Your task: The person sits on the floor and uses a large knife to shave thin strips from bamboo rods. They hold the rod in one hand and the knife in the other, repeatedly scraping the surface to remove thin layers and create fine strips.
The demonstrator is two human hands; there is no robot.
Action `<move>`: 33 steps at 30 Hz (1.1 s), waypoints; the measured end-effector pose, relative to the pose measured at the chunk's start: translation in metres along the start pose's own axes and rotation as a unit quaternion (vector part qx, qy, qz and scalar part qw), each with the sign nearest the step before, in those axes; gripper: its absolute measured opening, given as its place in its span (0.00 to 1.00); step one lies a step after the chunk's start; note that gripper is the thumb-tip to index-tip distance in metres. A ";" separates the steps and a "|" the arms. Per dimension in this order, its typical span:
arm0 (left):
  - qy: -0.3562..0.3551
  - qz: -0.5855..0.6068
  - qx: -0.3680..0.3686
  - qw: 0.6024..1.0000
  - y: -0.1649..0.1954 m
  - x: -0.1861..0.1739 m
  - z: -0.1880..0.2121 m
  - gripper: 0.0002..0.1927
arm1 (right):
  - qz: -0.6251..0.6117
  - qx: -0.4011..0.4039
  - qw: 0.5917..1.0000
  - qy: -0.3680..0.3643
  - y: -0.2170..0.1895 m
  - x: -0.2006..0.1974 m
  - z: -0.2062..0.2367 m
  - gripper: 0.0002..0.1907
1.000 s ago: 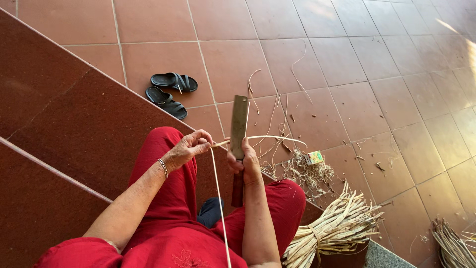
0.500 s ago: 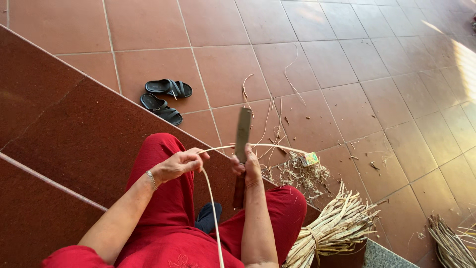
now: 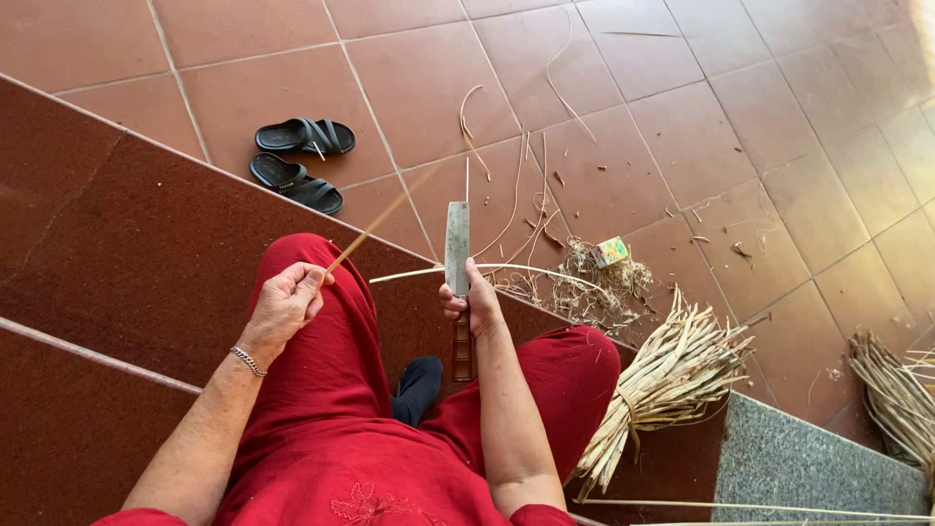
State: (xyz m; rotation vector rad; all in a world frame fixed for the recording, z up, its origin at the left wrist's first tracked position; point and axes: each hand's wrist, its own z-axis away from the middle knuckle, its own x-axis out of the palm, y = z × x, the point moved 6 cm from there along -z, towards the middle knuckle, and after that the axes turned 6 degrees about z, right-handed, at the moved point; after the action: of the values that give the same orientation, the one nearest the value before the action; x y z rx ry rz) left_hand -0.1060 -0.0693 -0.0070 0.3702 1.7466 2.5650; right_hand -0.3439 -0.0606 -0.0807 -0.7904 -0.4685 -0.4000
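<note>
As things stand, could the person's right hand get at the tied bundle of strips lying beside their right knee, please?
Probably not at once: the right hand is gripping the upright blade. The tied bundle of strips lies close on that side with nothing between, so the path itself looks free once the blade is put down.

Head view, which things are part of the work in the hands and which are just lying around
In hand:
left hand pulling a thin strip
right hand holding the cleaver
curved strip at the blade

Lying about:
black sandals
small carton
shavings
tied bundle of strips
</note>
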 end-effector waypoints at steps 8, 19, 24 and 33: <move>-0.060 0.191 -0.106 0.974 -0.035 0.023 -0.006 0.11 | 0.155 0.130 0.972 0.123 0.044 -0.019 -0.007 0.31; -0.041 0.240 0.049 0.969 -0.042 0.022 -0.030 0.06 | 0.092 -0.175 0.980 0.002 0.003 -0.006 0.019 0.35; -0.032 0.276 0.084 0.957 -0.038 0.024 -0.029 0.06 | 0.113 -0.222 0.959 -0.136 0.009 0.022 0.049 0.39; -0.030 0.355 0.134 0.925 -0.041 0.029 -0.023 0.04 | 0.104 -0.160 0.966 -0.176 0.030 0.050 0.055 0.38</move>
State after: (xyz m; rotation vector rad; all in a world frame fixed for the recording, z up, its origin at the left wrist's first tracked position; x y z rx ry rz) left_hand -0.1438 -0.0704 -0.0469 1.2924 2.2638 2.6455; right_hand -0.3006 -0.0083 -0.0377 -1.2233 -0.6537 -0.1374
